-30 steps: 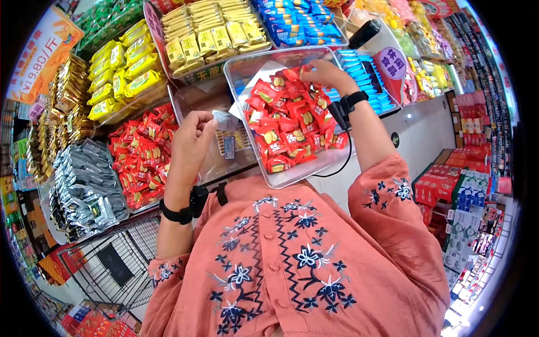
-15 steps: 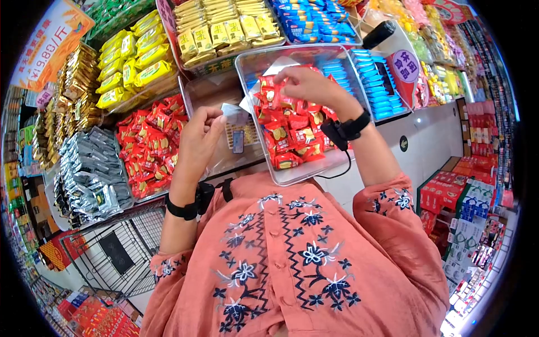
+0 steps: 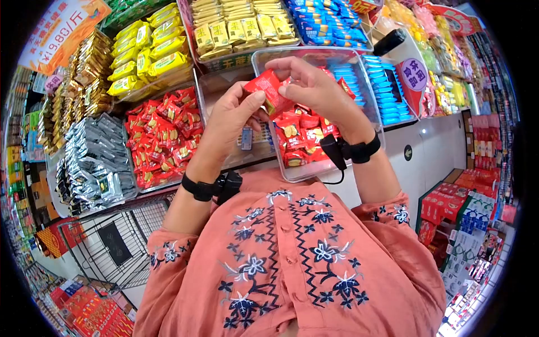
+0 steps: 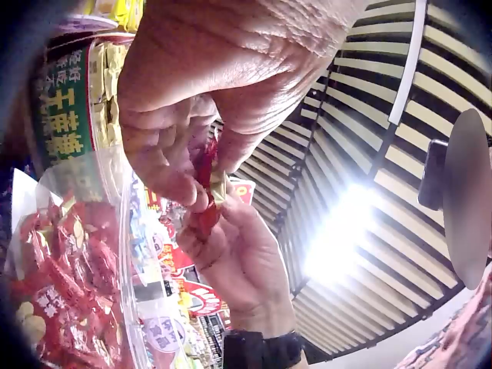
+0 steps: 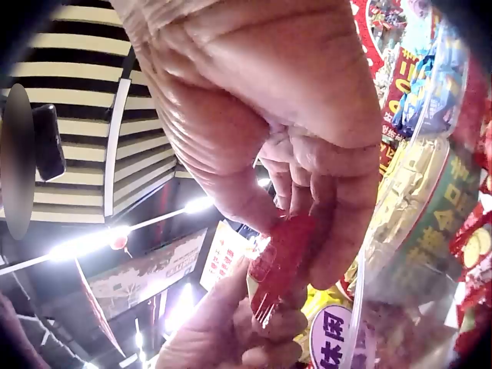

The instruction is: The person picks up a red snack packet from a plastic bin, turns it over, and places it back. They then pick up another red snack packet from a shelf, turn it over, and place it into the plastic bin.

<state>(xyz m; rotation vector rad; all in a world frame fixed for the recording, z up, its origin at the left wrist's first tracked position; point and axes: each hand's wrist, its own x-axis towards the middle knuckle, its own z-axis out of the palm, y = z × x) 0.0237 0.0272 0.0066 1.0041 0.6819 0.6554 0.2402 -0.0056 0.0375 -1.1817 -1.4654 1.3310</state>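
Note:
Both hands meet over the clear plastic tub. Between them is a small red snack packet. My left hand pinches its left side with the thumb on top. The thumb and fingers of my right hand pinch the opposite side. In the right wrist view the red packet is clamped between the fingertips of the two hands, its jagged end pointing down. The left wrist view shows it edge-on as a narrow red strip, mostly hidden by fingers. Similar red packets lie in the tub beneath.
Left of the tub stand bins of red packets and silver packets. Yellow packets, cream packets and blue packets line the back. A shopping cart stands at lower left.
My right hand has come left from the tub's far side to meet the left hand, and a red packet now shows between them. The translucent piece at my left fingertips is out of sight.

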